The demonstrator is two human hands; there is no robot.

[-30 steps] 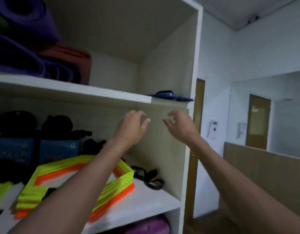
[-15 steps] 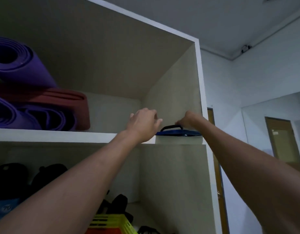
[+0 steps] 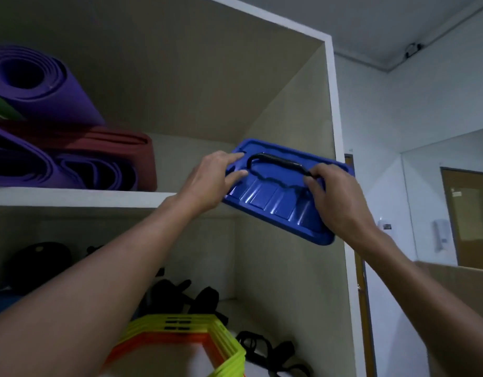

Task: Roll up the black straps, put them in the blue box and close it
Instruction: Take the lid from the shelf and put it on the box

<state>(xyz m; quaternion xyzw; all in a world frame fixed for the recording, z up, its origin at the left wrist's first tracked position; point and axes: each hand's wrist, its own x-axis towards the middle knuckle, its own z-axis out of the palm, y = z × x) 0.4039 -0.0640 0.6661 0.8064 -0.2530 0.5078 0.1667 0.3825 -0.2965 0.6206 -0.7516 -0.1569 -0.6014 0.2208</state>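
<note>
A flat blue box lid (image 3: 275, 202) with a black handle (image 3: 275, 160) is tilted towards me, half off the upper shelf's right end. My right hand (image 3: 335, 200) grips its right side at the handle's end. My left hand (image 3: 207, 183) holds its left edge, fingers spread on the top face. Black straps (image 3: 264, 349) lie loose on the lower shelf at the bottom, below the lid. The blue box itself is not in view.
Rolled purple and red mats (image 3: 58, 148) fill the upper shelf's left part. A yellow and orange stack of frames (image 3: 186, 338) and dark bags (image 3: 41, 265) sit on the lower shelf. The cabinet's white side panel (image 3: 341, 186) stands right of the lid.
Both hands rose from in front of the middle shelf to the upper shelf, took hold of the blue lid and pulled it outwards, tilting it towards me. The view tipped upwards.
</note>
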